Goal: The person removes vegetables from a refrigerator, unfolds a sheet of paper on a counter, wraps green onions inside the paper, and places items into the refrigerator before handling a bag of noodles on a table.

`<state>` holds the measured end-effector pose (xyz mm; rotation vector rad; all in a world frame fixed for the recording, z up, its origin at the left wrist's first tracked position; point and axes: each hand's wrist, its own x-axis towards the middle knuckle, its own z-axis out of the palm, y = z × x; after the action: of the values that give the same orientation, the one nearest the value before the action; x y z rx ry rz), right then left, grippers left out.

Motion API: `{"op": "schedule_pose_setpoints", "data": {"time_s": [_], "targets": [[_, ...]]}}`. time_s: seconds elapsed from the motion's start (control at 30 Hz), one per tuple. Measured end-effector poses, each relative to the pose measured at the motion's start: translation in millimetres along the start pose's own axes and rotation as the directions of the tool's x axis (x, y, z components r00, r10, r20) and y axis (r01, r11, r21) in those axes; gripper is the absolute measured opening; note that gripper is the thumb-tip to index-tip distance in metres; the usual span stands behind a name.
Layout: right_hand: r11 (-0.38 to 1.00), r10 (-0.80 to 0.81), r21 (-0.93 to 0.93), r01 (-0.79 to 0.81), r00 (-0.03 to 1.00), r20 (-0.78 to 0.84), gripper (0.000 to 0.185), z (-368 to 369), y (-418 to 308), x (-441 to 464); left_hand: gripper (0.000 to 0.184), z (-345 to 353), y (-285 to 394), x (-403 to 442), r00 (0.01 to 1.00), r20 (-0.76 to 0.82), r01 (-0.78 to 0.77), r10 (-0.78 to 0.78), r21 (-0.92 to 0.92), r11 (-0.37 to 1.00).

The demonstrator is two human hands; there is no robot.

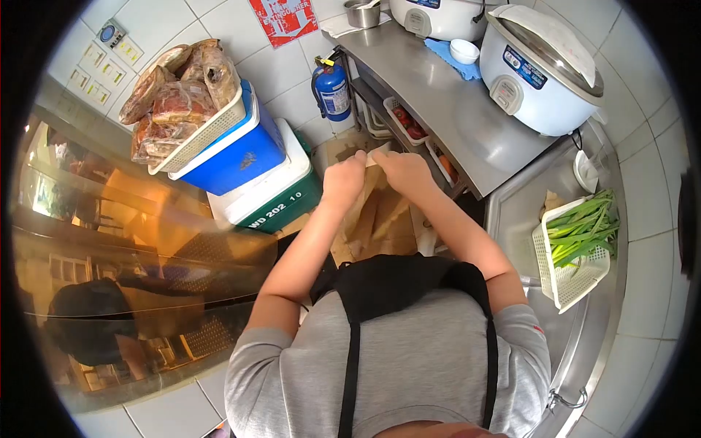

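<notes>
My left hand (346,177) and my right hand (401,173) are raised side by side in front of my chest, both closed. Between them they pinch the top edge of a thin, pale plastic bag (365,219), which hangs down toward the floor. It looks partly see-through against the tan floor, so its lower outline is hard to make out. The fingertips nearly meet at the bag's whitish upper edge. Left of my left hand stands a green cooler box (281,197) with a white lid. To the right of my right hand runs a steel counter (438,109).
A blue cooler (241,150) on the green one carries a basket (197,137) of wrapped brown food. A blue fire extinguisher (334,91) stands by the wall. The counter bears a large rice cooker (537,80). At right, the sink (511,197) holds a basket of green vegetables (584,230).
</notes>
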<state>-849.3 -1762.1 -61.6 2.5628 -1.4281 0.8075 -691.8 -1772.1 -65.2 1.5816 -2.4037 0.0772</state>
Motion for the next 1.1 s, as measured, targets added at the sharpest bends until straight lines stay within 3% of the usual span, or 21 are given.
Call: {"op": "schedule_pose_setpoints", "data": {"time_s": [0.1,0.23,0.33,0.4,0.5,0.6,0.63,0.73,0.8,0.83,0.9,0.97,1.0,1.03,1.07,1.1], "targets": [[0.994,-0.058,-0.092,0.061,0.998,0.035,0.014,-6.4,3.2,-12.5,0.016,-1.4,-8.9,-2.1,0.981,-0.046,-0.188,0.188,0.019,0.982],[0.989,-0.115,-0.084,0.119,0.992,0.049,0.023,-7.1,7.8,-28.4,0.02,-6.3,-11.5,-2.3,0.921,-0.107,-0.382,0.374,-0.066,0.922],[0.992,-0.12,-0.04,0.122,0.992,0.047,0.023,-9.4,13.7,-39.8,0.021,-11.1,-12.6,-0.2,0.888,-0.059,-0.459,0.456,-0.056,0.887],[0.996,-0.073,0.041,0.075,0.996,-0.049,0.023,-11.0,28.0,-50.2,0.018,-15.5,-30.0,4.4,0.918,-0.085,-0.394,0.387,-0.113,0.912],[0.986,0.166,-0.032,-0.165,0.986,0.029,0.024,-10.4,43.3,-53.5,0.015,-18.0,-39.0,9.5,0.945,-0.025,-0.326,0.325,-0.068,0.943],[0.907,0.288,-0.269,-0.325,0.943,-0.168,0.034,-16.6,9.0,-34.6,0.013,-4.7,-30.6,9.6,0.95,0.032,-0.31,0.31,0.002,0.951],[0.886,0.367,-0.292,-0.36,0.93,-0.034,0.042,-20.5,-9.7,-26.9,0.013,-3.9,-20.5,5.9,0.948,0.044,-0.315,0.315,0.002,0.949],[0.802,0.479,-0.462,-0.379,0.87,0.116,0.028,23.4,-16.7,-18.4,0.013,-11.6,2.3,-5.5,0.951,0.049,-0.301,0.305,-0.063,0.951],[0.809,0.574,-0.349,-0.473,0.761,0.3,0.021,28.4,-0.5,-16.0,0.013,-18.8,3.0,-8.7,0.962,0.096,-0.25,0.257,-0.082,0.965],[0.802,0.597,-0.295,-0.519,0.701,0.39,0.019,29.1,8.9,-16.3,0.013,-20.7,-4.9,-9.8,0.974,0.036,-0.219,0.222,-0.063,0.974],[0.728,0.685,-0.287,-0.623,0.678,0.266,0.015,26.3,23.6,-29.1,0.013,-24.2,-38.2,-13.6,0.986,-0.083,-0.147,0.143,-0.039,0.988],[0.696,0.717,-0.268,-0.667,0.625,0.308,0.018,14.0,54.0,-48.6,0.016,-29.9,-77.6,-9.7,0.994,-0.092,0.054,-0.055,-0.013,0.998],[0.656,0.75,-0.238,-0.716,0.584,0.311,0.018,-6.7,59.1,-53.5,0.019,-35.2,-97.9,-10.2,0.967,-0.23,0.086,-0.11,-0.112,0.99],[0.613,0.78,-0.149,-0.776,0.563,0.275,0.019,-11.0,76.5,-69.6,0.026,-52.3,-107.0,-11.4,0.944,-0.225,0.214,-0.241,-0.138,0.967],[0.503,0.827,-0.01,-0.864,0.478,0.295,0.023,-32.7,77.5,-75.0,0.031,-51.4,-127.6,-13.2,0.905,-0.342,0.177,-0.252,-0.237,0.955],[0.46,0.839,0.072,-0.885,0.46,0.29,0.025,-38.7,93.7,-93.6,0.027,-51.8,-146.8,-13.7,0.873,-0.378,0.216,-0.309,-0.268,0.939]]}}
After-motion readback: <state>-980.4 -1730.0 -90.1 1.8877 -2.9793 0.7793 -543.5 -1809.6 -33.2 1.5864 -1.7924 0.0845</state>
